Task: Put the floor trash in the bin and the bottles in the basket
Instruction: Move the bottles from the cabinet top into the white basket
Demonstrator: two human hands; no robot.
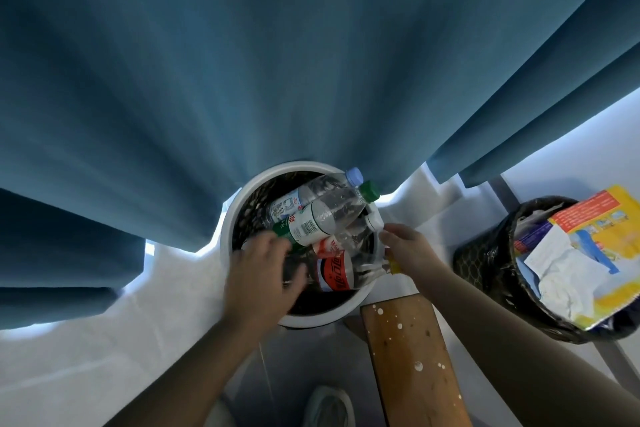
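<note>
Near edge: wooden bench [412, 357], just beside the basket [225, 236]. Your left hand [263, 274] is blurred over the near-left rim, fingers down among the bottles [311, 224]; whether it grips cannot be told. Your right hand [408, 246] curls at the right rim, apparently round the yellow-capped bottle [394, 266]. Tip that neck inward before release, since the pile sits high. The bin [485, 262], far right, holds wrappers.

red label on cola bottle [335, 274] bore white chinese coca-cola script; green-labelled bottle [309, 225] showed a barcode; remaining print illegible.
</note>
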